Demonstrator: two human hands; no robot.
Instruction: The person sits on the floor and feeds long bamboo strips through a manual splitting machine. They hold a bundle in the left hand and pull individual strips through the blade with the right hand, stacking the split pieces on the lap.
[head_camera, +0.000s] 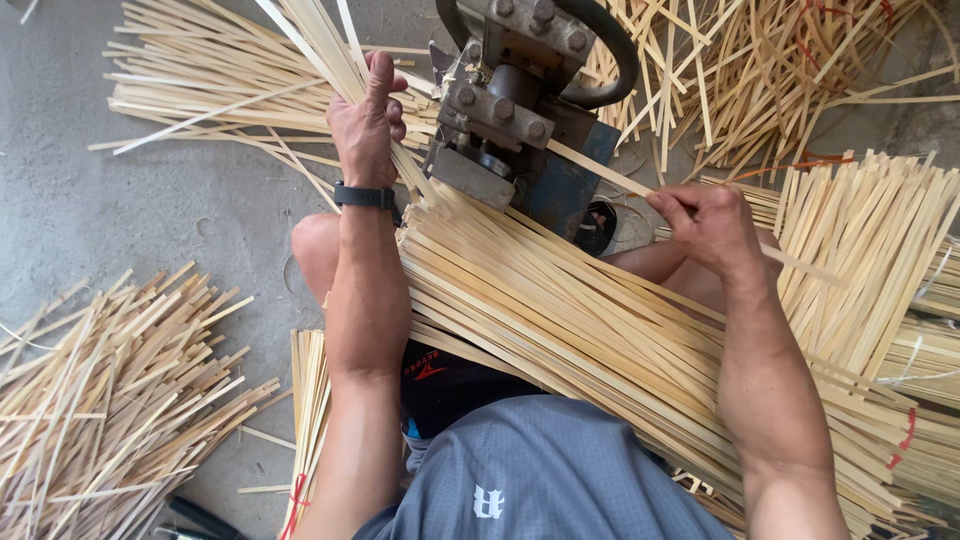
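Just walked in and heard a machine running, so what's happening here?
A person sits on the concrete floor with a big sheaf of bamboo strips across the lap, facing a small metal machine. The right hand pinches a single strip that leads into the machine. The left hand grips a handful of thin strips on the machine's far side. Loose piles of strips lie all around.

Rough grey concrete floor (150, 210) in daylight, strewn with loose pale strip heaps (100, 400).
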